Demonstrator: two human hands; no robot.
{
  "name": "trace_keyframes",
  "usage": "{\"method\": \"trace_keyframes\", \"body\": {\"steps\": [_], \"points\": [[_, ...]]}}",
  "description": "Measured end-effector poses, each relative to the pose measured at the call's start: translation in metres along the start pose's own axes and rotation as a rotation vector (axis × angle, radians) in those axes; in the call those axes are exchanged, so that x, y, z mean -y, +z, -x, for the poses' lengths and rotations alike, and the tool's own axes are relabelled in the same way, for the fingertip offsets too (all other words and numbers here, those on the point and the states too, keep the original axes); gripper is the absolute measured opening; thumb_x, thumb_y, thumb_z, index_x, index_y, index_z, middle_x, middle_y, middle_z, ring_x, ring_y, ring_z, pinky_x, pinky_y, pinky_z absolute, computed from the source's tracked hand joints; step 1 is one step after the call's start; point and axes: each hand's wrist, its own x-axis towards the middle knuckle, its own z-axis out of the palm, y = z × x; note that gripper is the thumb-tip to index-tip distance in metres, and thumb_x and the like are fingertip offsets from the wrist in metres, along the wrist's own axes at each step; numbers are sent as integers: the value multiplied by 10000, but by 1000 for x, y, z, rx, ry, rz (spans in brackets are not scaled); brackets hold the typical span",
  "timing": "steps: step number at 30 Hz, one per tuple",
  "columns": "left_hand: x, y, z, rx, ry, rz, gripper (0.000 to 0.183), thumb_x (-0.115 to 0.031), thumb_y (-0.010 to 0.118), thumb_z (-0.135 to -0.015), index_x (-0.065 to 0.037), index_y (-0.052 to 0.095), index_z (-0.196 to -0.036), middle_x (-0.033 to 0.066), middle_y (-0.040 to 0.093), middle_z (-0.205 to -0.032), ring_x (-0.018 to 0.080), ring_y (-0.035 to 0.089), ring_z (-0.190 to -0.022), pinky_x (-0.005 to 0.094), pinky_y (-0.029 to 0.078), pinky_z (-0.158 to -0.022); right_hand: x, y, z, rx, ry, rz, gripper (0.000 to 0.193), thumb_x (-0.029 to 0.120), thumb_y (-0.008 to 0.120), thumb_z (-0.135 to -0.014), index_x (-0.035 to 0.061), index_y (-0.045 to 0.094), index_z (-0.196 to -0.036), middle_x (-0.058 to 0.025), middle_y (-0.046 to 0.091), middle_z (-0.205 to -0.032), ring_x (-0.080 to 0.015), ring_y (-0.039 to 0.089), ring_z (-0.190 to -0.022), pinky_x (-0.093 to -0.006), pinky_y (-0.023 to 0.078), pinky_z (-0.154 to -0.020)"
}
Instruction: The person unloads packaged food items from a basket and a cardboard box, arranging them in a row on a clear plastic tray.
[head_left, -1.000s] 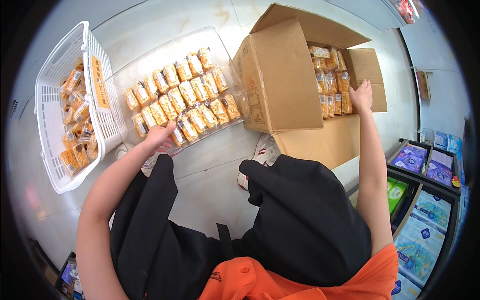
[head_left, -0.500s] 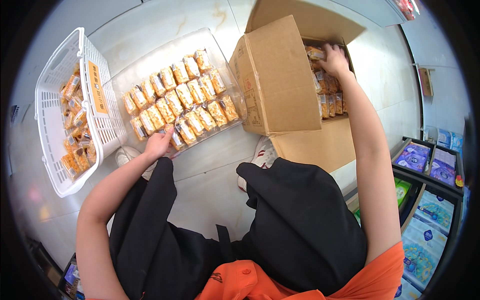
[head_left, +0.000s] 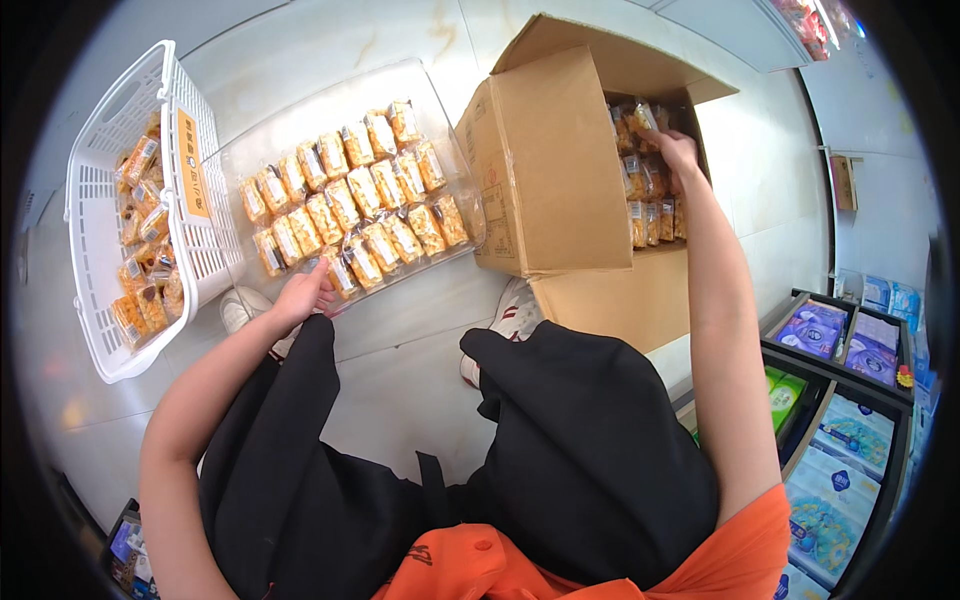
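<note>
On the floor, a clear plastic tray (head_left: 447,105) holds rows of wrapped golden snack bars (head_left: 340,204). My left hand (head_left: 300,297) is at its near left corner, with curled fingers closed on the rim beside the nearest row. To the right, my right hand (head_left: 680,150) reaches into an open cardboard box (head_left: 553,165). Its fingers pinch a wrapped snack bar (head_left: 643,116) in the upper part of the box. More wrapped bars (head_left: 652,220) stand packed below that hand. The box's front flap partly hides the contents.
A white slatted basket (head_left: 210,255) of similar snack bars stands left of the tray. My shoes (head_left: 520,315) are close to the tray and box. Right of me, dark crates (head_left: 880,470) hold blue, purple and green packs. A wall (head_left: 875,215) rises beyond the box.
My right hand has drawn back slightly within the box and now has a snack bar at its fingertips. My left hand has slid off the nearest bars towards the tray's corner.
</note>
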Motion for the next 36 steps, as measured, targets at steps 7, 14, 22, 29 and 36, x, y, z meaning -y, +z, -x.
{"method": "trace_keyframes", "body": {"steps": [7, 14, 22, 29, 36], "points": [[7, -11, 7, 50, 47, 117, 708, -593, 387, -888, 82, 593, -931, 129, 608, -813, 187, 579, -654, 299, 483, -654, 7, 3, 1, 128, 85, 78, 474, 332, 722, -727, -20, 626, -1029, -111, 628, -967, -187, 592, -790, -332, 480, -695], [4, -15, 10, 56, 65, 33, 561, -486, 486, -891, 57, 611, -959, 118, 632, -862, 171, 596, -733, 288, 495, -697, -37, -4, -26, -38, 7, 59, 416, 303, 708, -740, -48, 657, -956, -69, 646, -839, -151, 576, -733, -302, 459, -649], [-4, -7, 13, 82, 94, -225, 427, -370, 535, -879, 31, 611, -1004, 84, 631, -899, 141, 600, -692, 284, 484, -654, -34, -1, -24, -25, -71, 173, 399, 294, 676, -758, -38, 658, -979, -83, 648, -924, -159, 587, -818, -284, 451, -728], [-8, -7, 10, 99, 117, -314, 405, -367, 542, -873, 10, 634, -988, 76, 648, -888, 134, 603, -695, 281, 481, -646, -29, 1, -25, 123, -22, -37, 430, 320, 652, -782, -13, 640, -1054, -82, 640, -992, -168, 574, -909, -286, 434, -810], [-24, -10, 18, 111, 192, -337, 364, -332, 539, -870, 0, 640, -980, 74, 649, -885, 140, 603, -742, 287, 469, -678, -26, -4, -13, -212, 59, -45, 397, 374, 746, -694, 35, 696, -894, -4, 634, -793, -75, 521, -592, -240, 392, -523]]}}
